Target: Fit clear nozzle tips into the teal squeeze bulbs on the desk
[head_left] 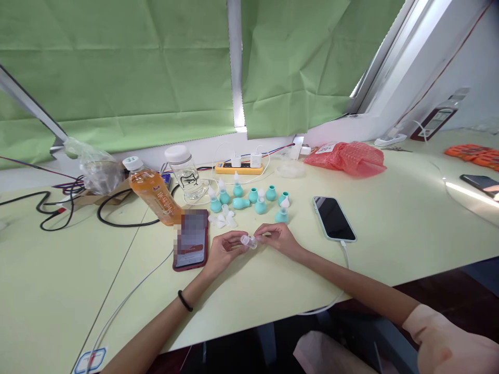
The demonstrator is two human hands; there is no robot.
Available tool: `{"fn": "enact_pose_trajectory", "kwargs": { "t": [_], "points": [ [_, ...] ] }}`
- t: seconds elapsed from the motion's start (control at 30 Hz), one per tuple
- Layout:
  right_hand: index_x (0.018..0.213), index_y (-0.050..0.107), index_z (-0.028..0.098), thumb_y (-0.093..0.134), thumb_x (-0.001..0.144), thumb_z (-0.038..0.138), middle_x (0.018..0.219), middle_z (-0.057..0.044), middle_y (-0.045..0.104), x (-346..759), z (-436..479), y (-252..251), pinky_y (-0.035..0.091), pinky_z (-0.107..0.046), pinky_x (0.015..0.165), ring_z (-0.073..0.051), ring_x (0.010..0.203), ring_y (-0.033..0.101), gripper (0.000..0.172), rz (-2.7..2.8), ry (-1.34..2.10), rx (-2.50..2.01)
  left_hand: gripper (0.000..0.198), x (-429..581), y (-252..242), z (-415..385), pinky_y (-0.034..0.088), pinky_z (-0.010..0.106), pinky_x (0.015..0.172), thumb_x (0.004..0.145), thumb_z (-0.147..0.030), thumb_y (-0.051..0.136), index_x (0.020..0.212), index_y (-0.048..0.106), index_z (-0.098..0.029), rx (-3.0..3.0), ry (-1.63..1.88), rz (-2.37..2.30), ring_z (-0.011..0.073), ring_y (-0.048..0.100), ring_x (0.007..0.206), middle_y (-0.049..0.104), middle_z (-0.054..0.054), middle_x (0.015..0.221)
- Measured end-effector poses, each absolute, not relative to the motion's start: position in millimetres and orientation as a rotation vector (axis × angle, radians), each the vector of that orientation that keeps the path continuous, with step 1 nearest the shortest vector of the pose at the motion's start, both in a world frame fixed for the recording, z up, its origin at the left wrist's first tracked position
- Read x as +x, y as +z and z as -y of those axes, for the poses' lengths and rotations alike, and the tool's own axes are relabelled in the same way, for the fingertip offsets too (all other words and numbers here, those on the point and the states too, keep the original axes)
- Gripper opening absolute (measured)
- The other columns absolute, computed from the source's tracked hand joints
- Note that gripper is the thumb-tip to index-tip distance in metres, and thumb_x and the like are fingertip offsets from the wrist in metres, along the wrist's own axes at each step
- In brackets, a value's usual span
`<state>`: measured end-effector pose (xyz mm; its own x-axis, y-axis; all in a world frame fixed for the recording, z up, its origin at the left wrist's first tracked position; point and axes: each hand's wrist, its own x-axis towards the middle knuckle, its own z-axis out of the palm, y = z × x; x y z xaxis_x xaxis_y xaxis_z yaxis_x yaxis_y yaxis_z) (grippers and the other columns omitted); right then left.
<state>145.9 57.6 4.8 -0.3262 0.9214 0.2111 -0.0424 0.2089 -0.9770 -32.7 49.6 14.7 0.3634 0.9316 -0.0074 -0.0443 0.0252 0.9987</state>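
My left hand (225, 250) and my right hand (279, 239) meet over the pale green table (390, 234), both pinched on a small clear plastic piece (249, 241) held between their fingertips. Just beyond them lie several teal rubber bulbs (254, 200), some fitted with clear tips, and a few loose clear plastic tips (223, 218). A phone in a red case (191, 240) lies right beside my left hand. A black band circles my left wrist.
A phone with a dark screen (334, 218) lies at the right on a white cable. An orange drink bottle (153, 191), a clear bottle (186, 173), a yellow power strip (238, 167), black cables (58, 208) and a pink bag (346, 157) stand further back.
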Motion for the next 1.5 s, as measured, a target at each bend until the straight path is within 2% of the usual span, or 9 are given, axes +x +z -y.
{"fn": "enact_pose_trajectory", "kwargs": {
  "t": [0.23,0.4,0.6,0.83,1.0,1.2,1.5],
  "points": [
    [0.073,0.059,0.017,0.054,0.072,0.026,0.077,-0.005,0.055,146.8,-50.8,12.1,0.045,-0.027,0.063,-0.014,0.072,0.053,0.011,1.766,1.013,-0.856,0.031,-33.2,10.9,-49.4,0.049,0.034,0.073,0.059,-0.025,0.066,0.086,0.058,-0.012,1.379,0.937,-0.906,0.0212,0.058,0.085,0.064,0.009,0.087],
    [0.077,0.056,0.018,0.052,0.072,0.025,0.079,-0.005,0.053,145.2,-46.1,14.7,0.045,-0.028,0.066,-0.015,0.079,0.049,0.010,1.844,0.930,-0.825,0.028,-33.3,10.8,-47.2,0.049,0.031,0.073,0.061,-0.023,0.065,0.087,0.059,-0.013,1.423,0.985,-0.891,0.0197,0.059,0.084,0.064,0.007,0.086],
    [0.069,0.052,0.016,0.060,0.065,0.030,0.073,-0.001,0.049,141.0,-48.2,11.7,0.043,-0.027,0.065,-0.012,0.071,0.048,0.016,1.519,1.322,-0.807,0.022,-28.6,15.2,-40.0,0.051,0.032,0.071,0.065,-0.025,0.061,0.085,0.058,-0.015,1.615,1.012,-0.938,0.0179,0.060,0.079,0.063,0.005,0.083],
    [0.073,0.056,0.014,0.059,0.066,0.037,0.068,-0.002,0.054,140.1,-53.0,8.8,0.043,-0.025,0.054,-0.011,0.061,0.051,0.025,1.183,1.844,-0.789,0.016,-28.7,20.7,-37.3,0.048,0.032,0.076,0.070,-0.022,0.057,0.085,0.060,-0.019,1.946,1.174,-0.929,0.0174,0.056,0.087,0.061,0.005,0.092],
    [0.069,0.057,0.011,0.062,0.065,0.029,0.058,-0.002,0.056,143.7,-56.0,7.0,0.039,-0.022,0.049,-0.009,0.053,0.051,0.019,1.124,2.117,-0.744,0.016,-29.8,17.5,-37.8,0.048,0.029,0.070,0.071,-0.019,0.056,0.086,0.060,-0.019,2.121,1.227,-0.856,0.0157,0.057,0.079,0.063,0.004,0.082],
    [0.061,0.054,0.011,0.067,0.059,0.020,0.054,-0.001,0.056,145.5,-58.5,5.2,0.039,-0.018,0.046,-0.008,0.050,0.052,0.016,1.000,2.200,-0.769,0.017,-30.2,12.8,-36.9,0.048,0.030,0.069,0.073,-0.019,0.053,0.089,0.060,-0.018,2.243,1.231,-0.845,0.0164,0.058,0.079,0.064,0.006,0.083],
    [0.067,0.056,0.010,0.061,0.065,0.024,0.055,-0.001,0.054,144.0,-54.9,2.8,0.042,-0.022,0.045,-0.009,0.048,0.050,0.015,1.163,2.063,-0.756,0.022,-30.7,9.8,-35.0,0.048,0.026,0.067,0.073,-0.015,0.049,0.095,0.054,-0.017,2.507,1.195,-0.832,0.0146,0.056,0.079,0.061,0.007,0.085]
  ]
}}
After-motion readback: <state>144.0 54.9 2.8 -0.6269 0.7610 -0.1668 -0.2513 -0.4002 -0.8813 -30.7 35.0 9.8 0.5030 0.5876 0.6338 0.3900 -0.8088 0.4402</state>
